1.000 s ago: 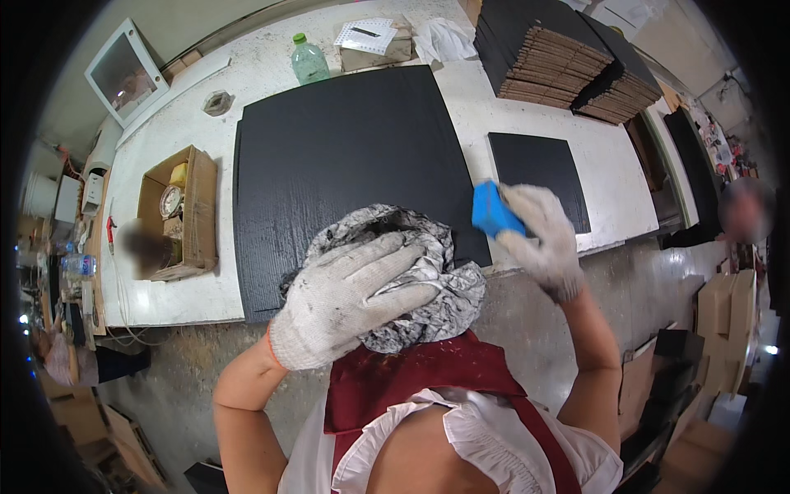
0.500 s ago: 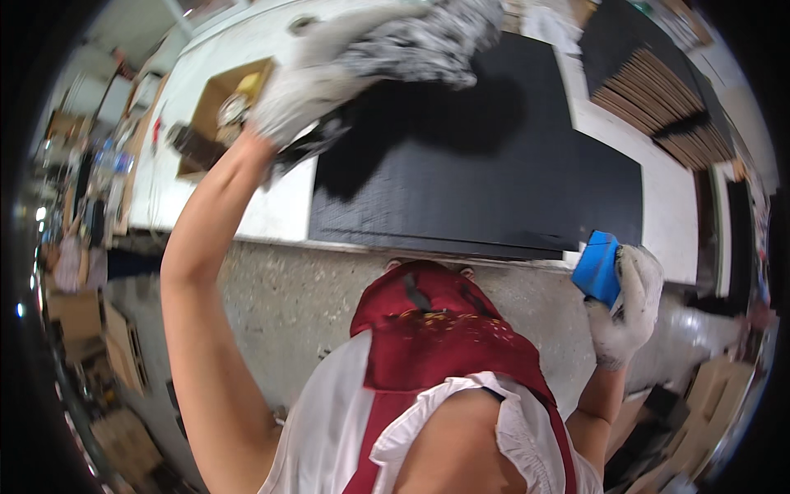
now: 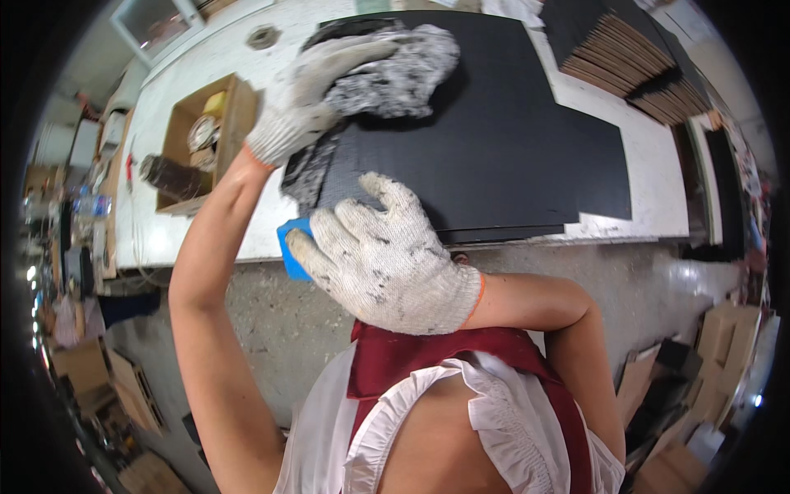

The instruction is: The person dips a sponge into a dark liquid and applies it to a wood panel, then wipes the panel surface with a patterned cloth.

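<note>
My left hand (image 3: pixel 300 99), in a white knit glove, is closed on a crumpled black-and-white mottled rag (image 3: pixel 403 74). The rag lies against the far left part of a large flat black board (image 3: pixel 510 148), and a loose piece of it trails down by the board's left edge. In a matching stained glove, my right hand (image 3: pixel 395 263) reaches across my body near the front edge of the table. Its fingers hold a blue block (image 3: pixel 292 247), mostly hidden under them. Whether the block touches the board I cannot tell.
The board rests on a white table (image 3: pixel 658 181). Left of it stands an open cardboard box (image 3: pixel 234 123) with a dark jar (image 3: pixel 174 177) and a yellow item inside. A stack of brown-edged dark boards (image 3: pixel 621 62) is at the far right. Flattened cardboard (image 3: pixel 132 387) leans at lower left.
My right hand has swept left across my body with the blue block, from the right end of the table. My left hand and rag have shifted left and slightly down.
</note>
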A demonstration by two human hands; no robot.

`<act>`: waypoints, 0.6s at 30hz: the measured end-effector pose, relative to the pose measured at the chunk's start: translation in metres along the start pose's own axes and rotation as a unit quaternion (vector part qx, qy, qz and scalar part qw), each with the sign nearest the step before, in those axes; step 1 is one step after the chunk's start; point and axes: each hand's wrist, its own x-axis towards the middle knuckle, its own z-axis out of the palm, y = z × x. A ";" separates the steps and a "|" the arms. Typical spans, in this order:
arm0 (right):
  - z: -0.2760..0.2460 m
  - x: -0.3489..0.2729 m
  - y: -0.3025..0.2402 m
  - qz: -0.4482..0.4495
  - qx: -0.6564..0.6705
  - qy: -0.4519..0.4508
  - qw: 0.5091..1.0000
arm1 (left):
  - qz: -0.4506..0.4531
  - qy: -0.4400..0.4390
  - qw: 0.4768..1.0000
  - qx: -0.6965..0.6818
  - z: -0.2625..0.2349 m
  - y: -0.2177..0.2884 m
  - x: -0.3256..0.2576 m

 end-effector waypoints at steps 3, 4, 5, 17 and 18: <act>-0.033 -0.028 0.010 0.038 -0.019 -0.006 0.999 | -0.017 -0.008 1.000 0.017 -0.002 0.004 0.006; -0.052 -0.043 0.017 0.071 -0.056 -0.038 0.995 | -0.021 -0.009 1.000 0.021 -0.001 0.004 0.008; -0.069 -0.060 0.025 0.100 -0.085 -0.071 0.989 | -0.028 -0.011 0.999 0.025 0.001 0.004 0.005; -0.192 -0.201 0.073 0.480 -0.134 0.107 0.860 | 0.143 -0.116 0.983 -0.022 0.009 0.020 0.012; -0.192 -0.195 0.077 0.496 -0.074 0.134 0.854 | 0.203 -0.133 0.969 -0.046 0.026 0.031 0.010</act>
